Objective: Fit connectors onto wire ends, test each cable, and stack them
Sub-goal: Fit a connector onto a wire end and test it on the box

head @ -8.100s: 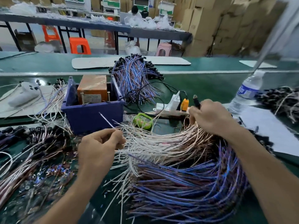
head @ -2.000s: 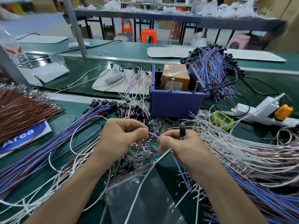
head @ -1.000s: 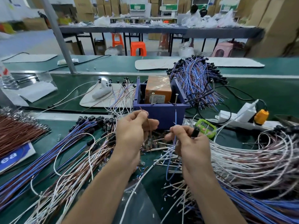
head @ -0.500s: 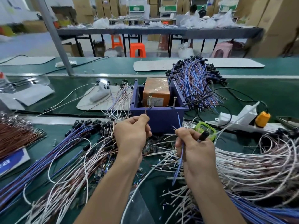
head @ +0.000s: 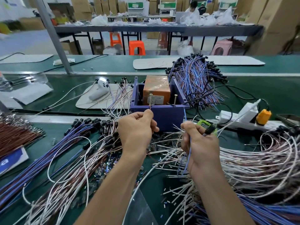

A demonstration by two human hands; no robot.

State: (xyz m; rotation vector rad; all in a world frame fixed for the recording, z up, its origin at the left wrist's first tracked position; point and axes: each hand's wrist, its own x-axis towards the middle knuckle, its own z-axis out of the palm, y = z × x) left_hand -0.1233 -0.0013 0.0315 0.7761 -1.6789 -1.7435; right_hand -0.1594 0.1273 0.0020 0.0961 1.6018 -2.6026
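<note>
Now left hand (head: 138,129) (higher), fingers (head: 146,114) tight on brown wire (head: 150,107); right hand (head: 200,143) tight round blue wire (head: 185,116).

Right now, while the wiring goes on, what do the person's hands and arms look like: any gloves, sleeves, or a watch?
Nothing is worn that the head view shows. The left hand and right hand are bare, with no gloves, finger cots or rings visible. The left forearm and right forearm are uncovered down to the frame's bottom edge: no sleeves, watch or wrist strap in view.
</note>
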